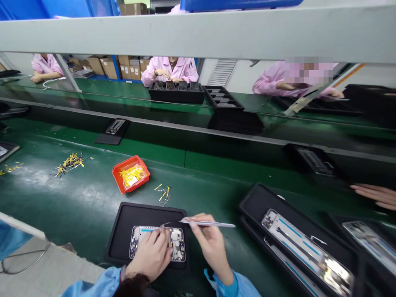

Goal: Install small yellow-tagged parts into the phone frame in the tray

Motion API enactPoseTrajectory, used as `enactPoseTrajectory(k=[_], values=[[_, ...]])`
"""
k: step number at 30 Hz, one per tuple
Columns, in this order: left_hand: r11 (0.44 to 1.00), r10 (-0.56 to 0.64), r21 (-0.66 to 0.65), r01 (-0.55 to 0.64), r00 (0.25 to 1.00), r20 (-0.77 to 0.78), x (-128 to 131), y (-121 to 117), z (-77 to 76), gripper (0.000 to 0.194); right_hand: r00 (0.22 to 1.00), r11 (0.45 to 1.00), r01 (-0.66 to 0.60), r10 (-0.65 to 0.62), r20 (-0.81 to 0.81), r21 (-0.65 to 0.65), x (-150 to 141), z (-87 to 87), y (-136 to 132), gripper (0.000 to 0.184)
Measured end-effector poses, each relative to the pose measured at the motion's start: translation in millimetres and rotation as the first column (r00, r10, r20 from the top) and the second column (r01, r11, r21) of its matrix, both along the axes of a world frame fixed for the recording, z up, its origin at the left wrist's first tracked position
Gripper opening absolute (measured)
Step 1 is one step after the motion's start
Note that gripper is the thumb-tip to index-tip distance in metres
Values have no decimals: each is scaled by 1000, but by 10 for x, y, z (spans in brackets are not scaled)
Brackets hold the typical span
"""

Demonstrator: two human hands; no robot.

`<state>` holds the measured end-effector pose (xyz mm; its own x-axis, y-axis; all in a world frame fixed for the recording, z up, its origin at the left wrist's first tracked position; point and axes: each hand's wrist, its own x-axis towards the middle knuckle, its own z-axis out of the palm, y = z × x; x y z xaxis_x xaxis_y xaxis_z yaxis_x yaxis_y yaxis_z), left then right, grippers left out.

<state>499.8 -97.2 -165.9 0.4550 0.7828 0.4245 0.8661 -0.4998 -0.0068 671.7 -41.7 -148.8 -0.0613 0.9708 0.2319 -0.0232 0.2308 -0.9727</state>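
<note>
A phone frame [176, 243] lies in a black tray [123, 231] near the front edge of the green bench. My left hand [151, 255] rests on the frame, fingers curled and pressing a small thin part against it. My right hand [210, 243] is closed round metal tweezers [213, 224], which lie level with their tips pointing left towards the frame.
A red bin [119, 171] of yellow strips stands behind the tray, with loose strips [163, 194] and a pile [68, 163] scattered left. More black trays with phone frames [306, 255] lie at right. Another person's hand [375, 194] reaches in at the right edge. People in pink sit across the line.
</note>
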Motion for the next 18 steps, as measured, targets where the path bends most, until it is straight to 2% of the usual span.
enactPoseTrajectory(k=[3,7,10,18], values=[[1000,7,-10,-7,1000,11,14,-1,11,34,992,995,97,-99,-73,-31,1,-15,6,17],[998,55,11,-56,996,72,-20,-9,-6,35,1000,997,14,-12,24,-81,-107,-94,-16,25],[999,48,-13,-47,994,97,-62,-45,-42,34,997,996,-23,29,74,-84,-171,-129,-25,27],[998,53,26,-57,991,119,-29,-33,-100,34,1000,986,-3,5,15,-166,-169,-179,-26,27]])
